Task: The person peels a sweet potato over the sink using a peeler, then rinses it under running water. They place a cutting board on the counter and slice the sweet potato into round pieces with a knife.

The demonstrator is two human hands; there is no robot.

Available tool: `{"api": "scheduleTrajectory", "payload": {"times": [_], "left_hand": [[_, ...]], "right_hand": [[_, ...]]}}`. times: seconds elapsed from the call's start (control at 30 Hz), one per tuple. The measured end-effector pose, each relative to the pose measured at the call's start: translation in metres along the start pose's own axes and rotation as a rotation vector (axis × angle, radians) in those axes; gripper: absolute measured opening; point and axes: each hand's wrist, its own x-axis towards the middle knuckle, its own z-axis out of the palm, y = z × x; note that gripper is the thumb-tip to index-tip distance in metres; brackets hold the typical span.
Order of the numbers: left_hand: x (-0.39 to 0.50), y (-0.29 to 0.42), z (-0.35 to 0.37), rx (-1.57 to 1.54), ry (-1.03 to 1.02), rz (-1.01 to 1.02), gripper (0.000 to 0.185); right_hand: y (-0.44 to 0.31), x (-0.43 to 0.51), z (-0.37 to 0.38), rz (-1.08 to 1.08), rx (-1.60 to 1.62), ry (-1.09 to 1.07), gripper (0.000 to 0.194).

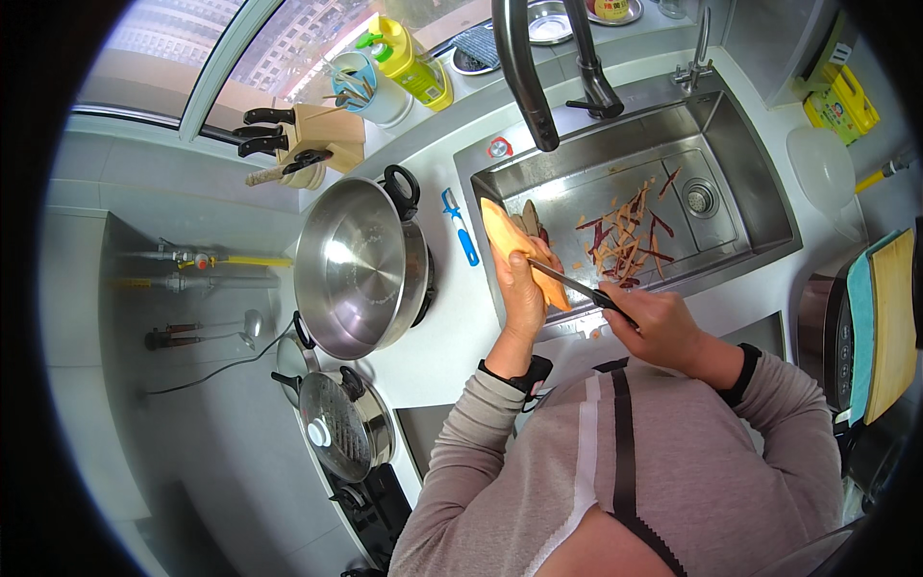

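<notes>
My left hand [525, 292] grips a peeled orange sweet potato [505, 225] at the near left rim of the sink. In my right hand [660, 324] is the black handle of a kitchen knife [566, 280]. Its blade reaches left and meets the sweet potato beside my left thumb; how deep it cuts cannot be told. Reddish and orange peelings [629, 234] are scattered over the floor of the stainless steel sink [753, 166]. Brownish pieces [531, 216], partly hidden by my left hand, lie at the sink's left end. A blue and white peeler [460, 227] rests on the counter.
A large steel pot [353, 267] stands left of the peeler, with a lidded pot [346, 425] nearer me. The dark faucet [526, 79] overhangs the sink's back edge. A knife block [321, 137] and a yellow detergent bottle [411, 68] stand by the window.
</notes>
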Motion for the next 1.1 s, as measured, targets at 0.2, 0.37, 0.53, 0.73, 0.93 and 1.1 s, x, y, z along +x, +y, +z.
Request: {"api": "scheduleTrajectory", "payload": {"times": [0.2,0.37,0.53,0.73,0.93,1.1], "left_hand": [[0.001,-0.004,-0.005,0.014,-0.048,-0.025,0.069],[0.001,-0.009,-0.013,-0.056,-0.07,-0.198,0.076],[0.006,-0.006,-0.016,-0.24,-0.16,-0.336,0.081],[0.001,-0.001,-0.011,-0.305,-0.119,-0.445,0.076],[-0.004,-0.001,-0.005,-0.216,-0.115,-0.501,0.067],[-0.004,0.001,0.002,-0.194,-0.175,-0.526,0.065]], "right_hand": [[0.001,-0.003,-0.006,-0.028,-0.101,0.018,0.033],[0.005,0.003,-0.01,0.062,0.057,0.077,0.029],[0.015,0.006,-0.015,0.202,0.104,0.094,0.024],[0.028,0.004,-0.007,0.224,0.092,0.132,0.023],[0.033,0.019,0.001,0.165,0.131,0.127,0.022],[0.037,0.042,0.005,0.044,-0.006,0.106,0.02]]}}
